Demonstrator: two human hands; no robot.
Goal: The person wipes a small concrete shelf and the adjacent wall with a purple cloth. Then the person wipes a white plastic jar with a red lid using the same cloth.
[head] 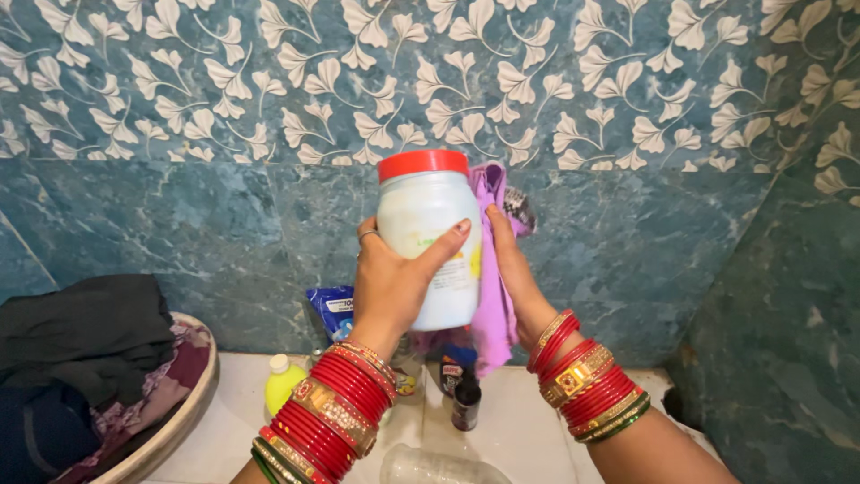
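Teal leaf-patterned tiled wall behind. Left hand [394, 282] grasps white red-lidded jar [428, 235] at centre; right hand [512, 269], at three o'clock of the jar, presses purple cloth [493, 314] against it.

Even, soft indoor light, sharp in the middle

No hard shadows fall on the tiled wall [627, 206]; the white jar [430, 242] shows a mild sheen without glare. The right corner looks darker, wall lines bend slightly at the edges, and the clear bottle [430, 468] at the bottom blurs.
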